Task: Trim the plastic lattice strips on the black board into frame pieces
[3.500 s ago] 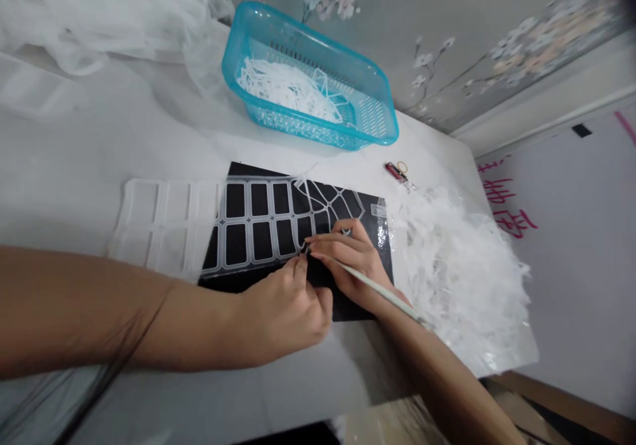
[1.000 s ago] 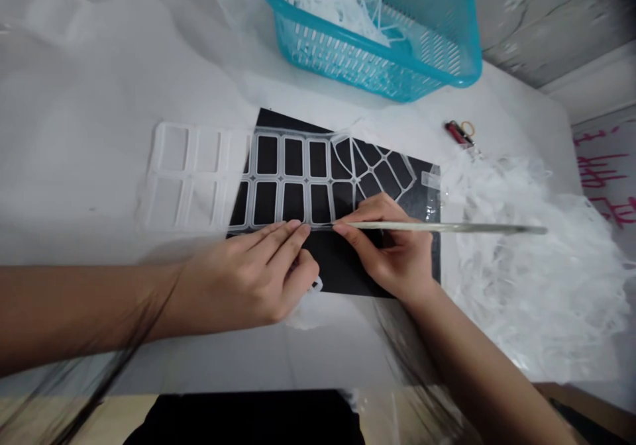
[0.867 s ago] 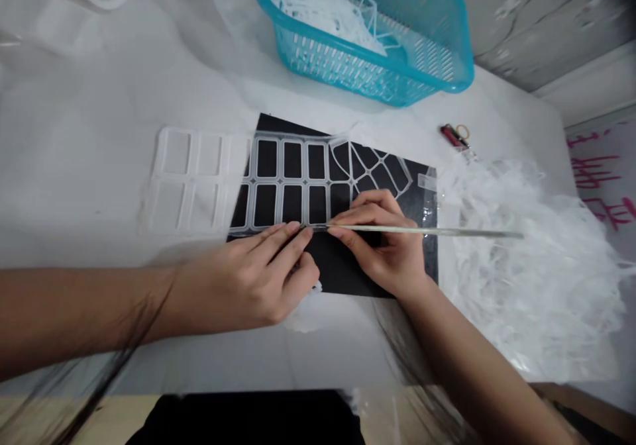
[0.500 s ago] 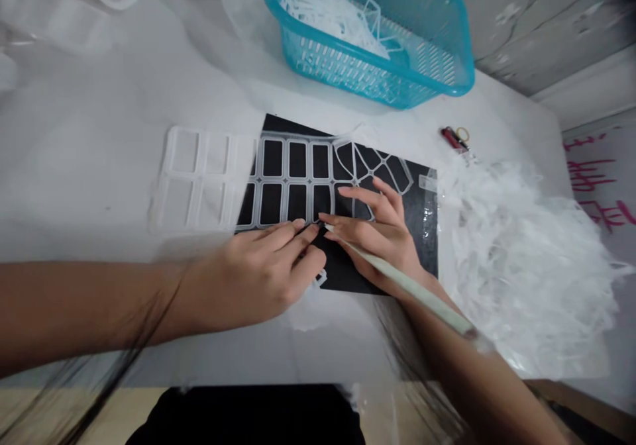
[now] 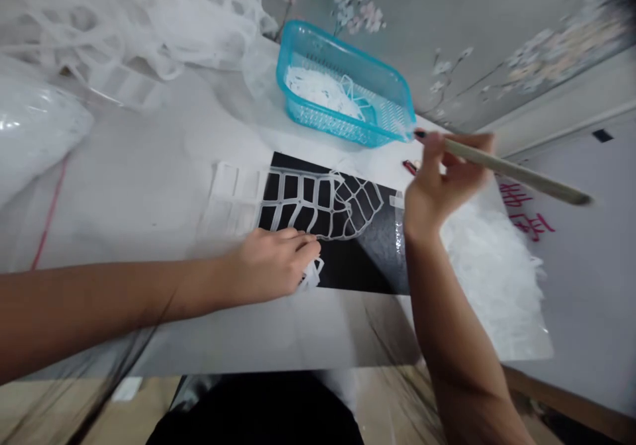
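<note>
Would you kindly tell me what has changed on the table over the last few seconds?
The right hand has lifted off the black mat, up and away toward the basket, still gripping the thin stick. The left hand stays pressed on the white lattice.

A turquoise slotted basket [image 5: 322, 122] stands at the far side of the white table [image 5: 149, 187], with a heap of white plastic trimmings [image 5: 320, 93] inside it. Just right of the basket lies a small red object [image 5: 410, 165], too blurred to name. A large loose pile of white offcuts [image 5: 491, 266] covers the table's right end. White netting [image 5: 149, 28] is bunched at the far left, with a clear plastic bag [image 5: 34, 127] near it. Grey floral wallpaper [image 5: 497, 41] runs behind, and red characters [image 5: 521, 216] mark a white surface at the right
</note>
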